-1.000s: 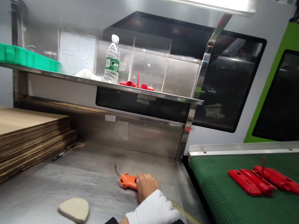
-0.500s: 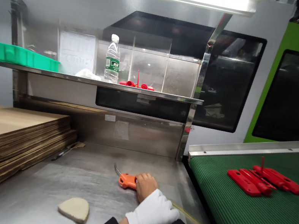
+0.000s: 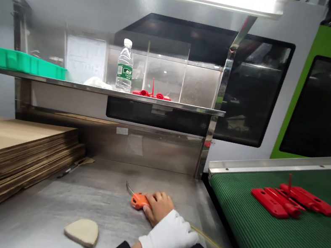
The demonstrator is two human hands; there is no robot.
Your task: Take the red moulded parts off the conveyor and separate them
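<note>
My right hand (image 3: 160, 207), bare-fingered, is closed over the rear of an orange air blow gun (image 3: 139, 200) lying on the metal bench. Its thin, bent metal nozzle points up and left. In a white glove, my left hand (image 3: 168, 240) lies across my right wrist and is wrapped round it; its fingertips are partly hidden. A beige, rounded flat pad (image 3: 82, 232) rests on the bench to the left of my hands. A thin yellow hose or cord (image 3: 217, 245) runs along the bench beside my right sleeve.
Stacked cardboard (image 3: 23, 129) fills the left, with a slim knife-like tool (image 3: 70, 169) beside it. The shelf above holds a green tray (image 3: 19, 62), a water bottle (image 3: 125, 68) and red parts (image 3: 151, 94). On the right, a green conveyor (image 3: 236, 196) carries red moulded parts (image 3: 294, 200).
My right fingers have shifted slightly on the blow gun, covering more of its handle, and the thumb now shows. The left hand and the things around have stayed put.
</note>
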